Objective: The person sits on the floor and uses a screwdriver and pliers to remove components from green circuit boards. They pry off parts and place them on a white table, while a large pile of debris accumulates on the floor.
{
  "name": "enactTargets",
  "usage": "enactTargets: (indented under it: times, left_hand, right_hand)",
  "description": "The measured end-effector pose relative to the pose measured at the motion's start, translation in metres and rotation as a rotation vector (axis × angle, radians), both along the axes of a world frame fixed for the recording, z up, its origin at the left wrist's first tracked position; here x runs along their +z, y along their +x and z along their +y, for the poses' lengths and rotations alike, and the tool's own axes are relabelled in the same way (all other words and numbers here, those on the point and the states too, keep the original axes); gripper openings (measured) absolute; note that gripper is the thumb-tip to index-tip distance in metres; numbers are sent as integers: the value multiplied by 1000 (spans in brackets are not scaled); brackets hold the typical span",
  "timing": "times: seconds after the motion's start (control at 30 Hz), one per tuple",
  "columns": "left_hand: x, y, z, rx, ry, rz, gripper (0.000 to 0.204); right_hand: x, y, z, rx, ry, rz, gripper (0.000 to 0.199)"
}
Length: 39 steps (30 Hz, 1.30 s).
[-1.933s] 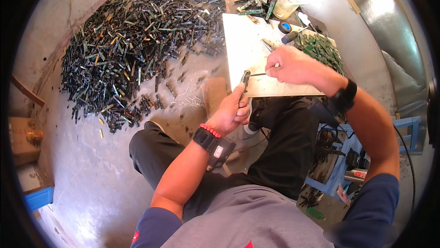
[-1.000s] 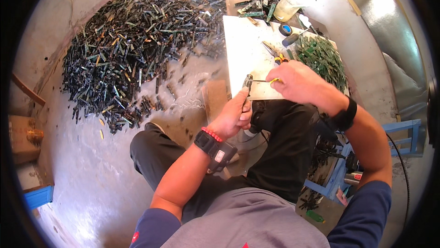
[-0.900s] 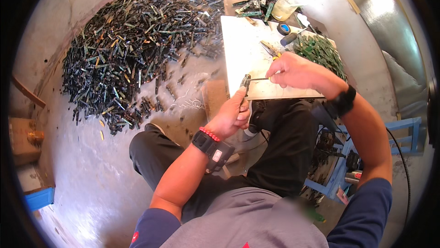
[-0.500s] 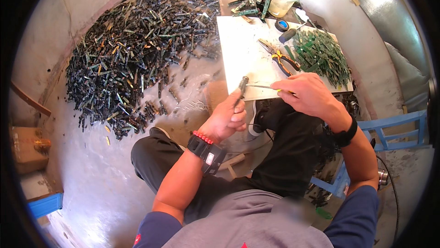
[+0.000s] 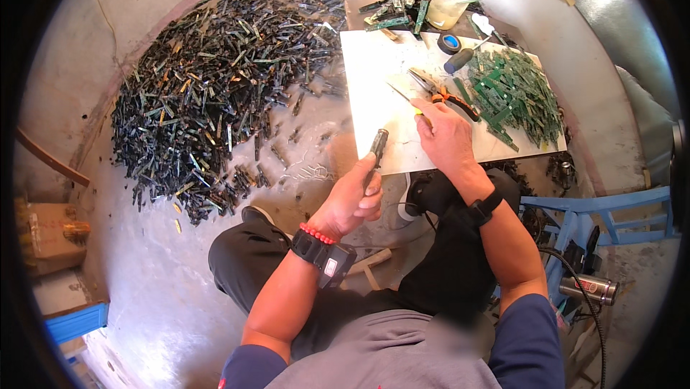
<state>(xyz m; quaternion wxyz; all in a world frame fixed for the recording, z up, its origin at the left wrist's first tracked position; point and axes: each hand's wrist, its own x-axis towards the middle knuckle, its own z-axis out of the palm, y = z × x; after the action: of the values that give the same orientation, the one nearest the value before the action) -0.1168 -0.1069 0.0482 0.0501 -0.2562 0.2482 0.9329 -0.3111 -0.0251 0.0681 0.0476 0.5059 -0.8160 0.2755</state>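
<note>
My left hand (image 5: 350, 201) is closed around a dark, narrow stick-shaped piece (image 5: 379, 143), its round end pointing up past the thumb at the white board's near edge. Over the board (image 5: 374, 66), my right hand (image 5: 445, 134) grips a thin metal tool with a yellow handle (image 5: 417, 109); its slim shaft points up and left, apart from the dark piece. Most of the handle is hidden in the fingers, so its exact kind is unclear. Pliers with orange and black handles (image 5: 456, 102) lie just beyond the right hand.
Green strips (image 5: 514, 98) are heaped on the board's right, beside a screwdriver (image 5: 460, 58) and a tape roll (image 5: 449, 43). A cloudy plastic cup (image 5: 445, 7) stands behind. Dark strips (image 5: 208, 94) cover the floor at left. A blue chair (image 5: 604, 206) and metal flask (image 5: 589, 289) are at right.
My right hand has moved left and away from me over the board, and its tool has come off the dark piece. My left hand still holds that piece, nearly in place.
</note>
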Motion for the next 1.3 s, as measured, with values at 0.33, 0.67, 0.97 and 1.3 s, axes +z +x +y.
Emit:
enactTargets:
  times: [0.33,0.67,0.97,1.3]
  left_hand:
    - [1,-3,-3,-4,9,-96,53]
    - [-6,10,-12,80,98,-51,58]
    - [-7,15,-14,54,139,65,51]
    - [7,13,-15,39,46,54,47]
  right_hand:
    - [17,37,-18,575,-58,-80,25]
    - [18,26,-18,665,98,-252,21]
    - [14,20,-14,628,26,-416,21]
    - [21,13,-13,615,80,-545,22]
